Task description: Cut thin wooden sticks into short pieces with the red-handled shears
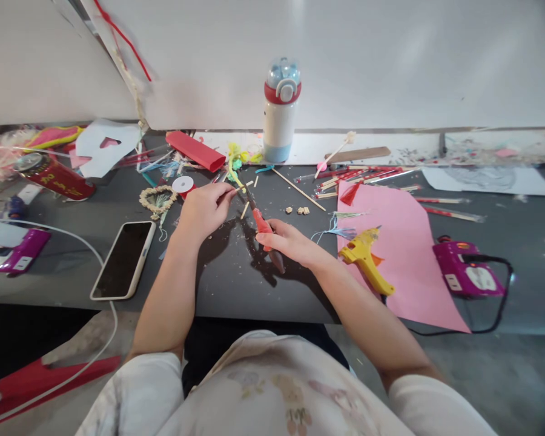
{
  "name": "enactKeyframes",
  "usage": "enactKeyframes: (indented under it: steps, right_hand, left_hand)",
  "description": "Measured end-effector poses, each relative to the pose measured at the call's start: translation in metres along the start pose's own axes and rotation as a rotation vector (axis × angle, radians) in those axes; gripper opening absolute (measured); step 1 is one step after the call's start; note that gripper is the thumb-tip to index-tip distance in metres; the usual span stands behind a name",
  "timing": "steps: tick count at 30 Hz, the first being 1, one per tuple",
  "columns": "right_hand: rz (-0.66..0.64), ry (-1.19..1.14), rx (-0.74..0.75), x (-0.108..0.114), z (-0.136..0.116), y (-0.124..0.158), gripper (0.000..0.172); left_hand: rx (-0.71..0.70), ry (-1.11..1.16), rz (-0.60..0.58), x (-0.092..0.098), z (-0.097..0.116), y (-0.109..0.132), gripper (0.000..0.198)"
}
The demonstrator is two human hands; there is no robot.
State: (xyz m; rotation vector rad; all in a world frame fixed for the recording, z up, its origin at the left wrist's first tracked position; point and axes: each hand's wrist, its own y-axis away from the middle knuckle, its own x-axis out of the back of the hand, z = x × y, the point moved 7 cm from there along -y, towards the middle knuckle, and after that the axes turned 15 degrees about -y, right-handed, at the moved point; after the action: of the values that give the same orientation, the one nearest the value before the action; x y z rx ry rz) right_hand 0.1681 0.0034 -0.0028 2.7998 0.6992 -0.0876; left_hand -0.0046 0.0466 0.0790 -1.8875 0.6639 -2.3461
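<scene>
My left hand (206,209) is closed in a pinch on the end of a thin wooden stick (240,190) above the dark table (227,278). My right hand (287,241) grips a pair of red-handled cutters (262,225), whose jaws point up and left toward that stick. Short cut pieces of stick (245,209) and small wood bits (300,210) lie just beyond the two hands.
A phone (123,258) on a white cable lies at the left. A yellow glue gun (366,257) rests on pink paper (404,254). A water bottle (280,109) stands at the back. A red can (54,175), purple power strips (465,269) and red sticks (367,177) also lie about.
</scene>
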Motion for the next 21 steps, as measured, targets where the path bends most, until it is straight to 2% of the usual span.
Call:
enactKeyframes:
  steps: [5,9,11,13,15,18,21]
  right_hand:
    - [-0.007,-0.053,-0.016,-0.003,-0.003,0.001,0.043]
    - [0.011,-0.102,-0.018,-0.002,-0.002,-0.001,0.042]
    - [0.008,-0.153,0.006,-0.001,-0.003,-0.003,0.042]
    - [0.018,-0.199,0.036,0.0,-0.005,-0.006,0.043]
    - [0.053,-0.233,0.042,0.003,-0.005,-0.008,0.043]
    - [0.092,-0.28,0.027,0.006,-0.004,-0.009,0.043]
    - [0.086,-0.291,0.05,0.005,-0.005,-0.008,0.042]
  left_hand:
    - [-0.014,-0.089,0.042,0.001,0.002,0.001,0.023]
    - [-0.041,-0.169,0.211,0.011,0.014,0.006,0.027]
    - [-0.054,-0.128,0.296,0.016,0.023,0.009,0.027]
    - [-0.042,-0.055,0.317,0.018,0.029,0.011,0.027]
    - [0.008,0.022,0.232,0.009,0.031,0.01,0.029]
    - [0.102,0.197,-0.017,-0.019,0.031,0.007,0.035]
    - [0.146,0.469,-0.165,-0.042,0.034,0.008,0.054]
